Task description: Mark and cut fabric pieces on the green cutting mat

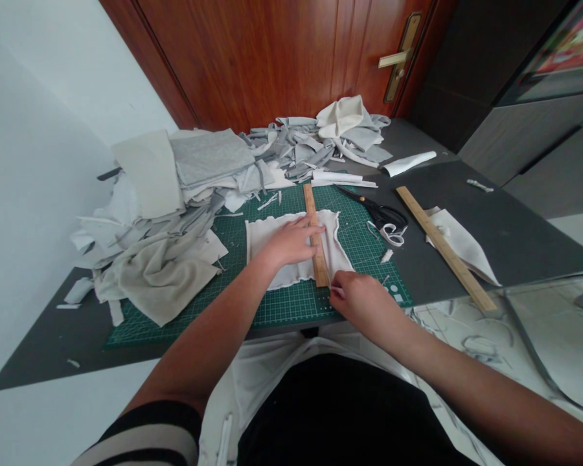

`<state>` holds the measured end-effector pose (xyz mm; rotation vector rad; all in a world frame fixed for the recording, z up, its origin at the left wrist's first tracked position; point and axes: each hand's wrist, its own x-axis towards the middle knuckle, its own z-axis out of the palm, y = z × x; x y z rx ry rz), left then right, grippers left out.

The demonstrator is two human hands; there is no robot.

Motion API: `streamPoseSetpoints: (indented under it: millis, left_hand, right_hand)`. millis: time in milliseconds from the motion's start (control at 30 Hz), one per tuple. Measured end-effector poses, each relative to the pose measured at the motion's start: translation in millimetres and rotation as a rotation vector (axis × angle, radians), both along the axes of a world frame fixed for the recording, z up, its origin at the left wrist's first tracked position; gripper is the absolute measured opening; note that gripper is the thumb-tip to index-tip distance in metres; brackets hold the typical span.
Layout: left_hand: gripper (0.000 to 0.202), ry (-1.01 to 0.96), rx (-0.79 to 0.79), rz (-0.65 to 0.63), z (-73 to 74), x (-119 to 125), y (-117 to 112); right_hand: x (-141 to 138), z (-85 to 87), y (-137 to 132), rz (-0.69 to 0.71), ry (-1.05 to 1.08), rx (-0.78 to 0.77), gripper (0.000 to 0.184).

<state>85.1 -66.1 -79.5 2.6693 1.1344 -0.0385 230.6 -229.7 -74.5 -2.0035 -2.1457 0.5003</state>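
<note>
A white piece of cloth (267, 243) lies on the green cutting mat (282, 304). A short wooden ruler (311, 204) lies lengthwise across it. My left hand (289, 243) presses flat on the cloth, its fingers stretched onto the ruler. My right hand (364, 301) is closed at the ruler's near end, pinching a small thing I cannot make out against the cloth's edge.
Heaps of grey and white fabric (175, 213) fill the table's left and far side. Black scissors (381, 210) lie right of the mat, then a long wooden ruler (444, 249) and a cloth scrap (464, 246). A wooden door (272, 58) stands behind the dark table (515, 233).
</note>
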Motion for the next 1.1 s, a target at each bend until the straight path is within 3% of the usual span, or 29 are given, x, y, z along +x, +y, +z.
streamPoseSetpoints:
  millis: [200, 367, 567, 1100]
  left_hand:
    - [0.061, 0.001, -0.003, -0.015, 0.4, -1, 0]
    - [0.061, -0.008, 0.002, -0.013, 0.9, -1, 0]
    - [0.063, -0.01, -0.006, -0.003, -0.4, -1, 1]
    - [0.06, -0.003, 0.009, 0.003, 0.9, -1, -1]
  right_hand:
    - [6, 7.0, -9, 0.002, 0.06, 0.039, 0.011]
    - [11, 17.2, 18, -0.054, 0.059, 0.146, 0.01]
    - [2, 0.8, 44, -0.062, -0.026, 0.11, 0.016]
    - [4, 0.7, 14, 0.009, 0.095, -0.012, 0.014]
